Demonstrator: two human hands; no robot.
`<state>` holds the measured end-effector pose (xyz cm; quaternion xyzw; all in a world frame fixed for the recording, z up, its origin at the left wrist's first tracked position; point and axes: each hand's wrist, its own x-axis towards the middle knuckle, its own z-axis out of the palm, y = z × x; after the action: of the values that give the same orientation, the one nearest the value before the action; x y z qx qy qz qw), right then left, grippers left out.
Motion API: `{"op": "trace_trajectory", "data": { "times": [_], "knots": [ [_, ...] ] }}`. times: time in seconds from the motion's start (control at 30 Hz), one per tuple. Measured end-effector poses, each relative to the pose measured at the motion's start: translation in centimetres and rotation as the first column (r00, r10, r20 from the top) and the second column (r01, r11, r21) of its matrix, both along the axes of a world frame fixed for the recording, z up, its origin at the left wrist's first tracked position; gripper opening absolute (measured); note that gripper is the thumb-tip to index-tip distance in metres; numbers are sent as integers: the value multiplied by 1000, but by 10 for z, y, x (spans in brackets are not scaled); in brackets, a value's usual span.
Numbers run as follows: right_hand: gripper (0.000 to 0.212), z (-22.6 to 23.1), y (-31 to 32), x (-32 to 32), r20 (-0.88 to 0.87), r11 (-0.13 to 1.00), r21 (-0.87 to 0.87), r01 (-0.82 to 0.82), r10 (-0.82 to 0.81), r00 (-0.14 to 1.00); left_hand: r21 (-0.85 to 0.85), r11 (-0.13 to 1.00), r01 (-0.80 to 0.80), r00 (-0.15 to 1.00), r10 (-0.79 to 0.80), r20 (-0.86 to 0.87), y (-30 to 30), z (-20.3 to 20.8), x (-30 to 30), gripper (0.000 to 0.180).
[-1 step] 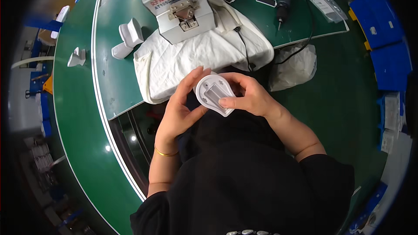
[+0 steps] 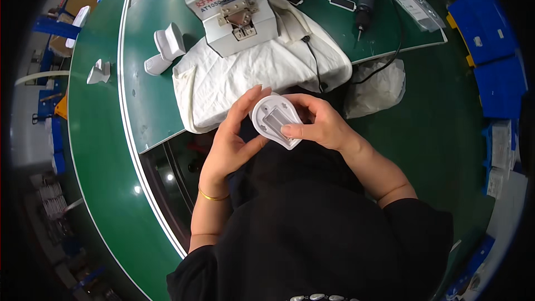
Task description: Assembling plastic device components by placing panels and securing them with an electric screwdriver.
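Observation:
Between my hands, above my lap, is a white plastic housing [image 2: 262, 112], teardrop-shaped with a rectangular recess in its upturned face. My right hand [image 2: 327, 125] grips it from the right, the thumb pressed on the face by the recess and the fingers curled behind. On the other side my left hand [image 2: 228, 139] cups the housing, fingertips at its far edge and thumb at its lower left rim. The undersides of both grips are hidden. Beyond my hands, a white screw-feeding machine [image 2: 237, 14] stands on a white cloth [image 2: 223, 78] at the green table's edge.
A dark electric screwdriver [image 2: 365, 5] with a cable lies at the far right of the table, beside a clear plastic bag [image 2: 415, 5]. Several small white-and-black panels [image 2: 341, 2] are heaped behind. Similar white plastic units [image 2: 167, 47] stand at left. Blue bins [image 2: 482, 25] line the right.

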<state>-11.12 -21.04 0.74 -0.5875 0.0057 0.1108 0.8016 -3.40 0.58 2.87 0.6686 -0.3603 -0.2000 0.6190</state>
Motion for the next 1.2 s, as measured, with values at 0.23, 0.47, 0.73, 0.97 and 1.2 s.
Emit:
{"op": "trace_trajectory", "data": {
  "times": [0.23, 0.47, 0.73, 0.97, 1.2],
  "knots": [
    [62, 5, 19, 7, -2, 979, -17, 204, -205, 979, 152, 973, -172, 933, 111, 343, -11, 11, -9, 116],
    [21, 34, -44, 76, 597, 445, -641, 625, -223, 771, 75, 941, -330, 925, 307, 223, -9, 0, 7, 114],
    [32, 4, -133, 206, 607, -186, -742, 644, 222, 763, 48, 935, -350, 933, 344, 107, -20, -11, 12, 116],
    [19, 45, -116, 182, 737, 219, -633, 743, -124, 664, 131, 919, -373, 910, 334, 248, -8, -16, 16, 116],
    [25, 75, -7, 76, 92, 921, -384, 63, -29, 995, 117, 921, -371, 902, 328, 282, -9, -20, 22, 114]
  ]
}}
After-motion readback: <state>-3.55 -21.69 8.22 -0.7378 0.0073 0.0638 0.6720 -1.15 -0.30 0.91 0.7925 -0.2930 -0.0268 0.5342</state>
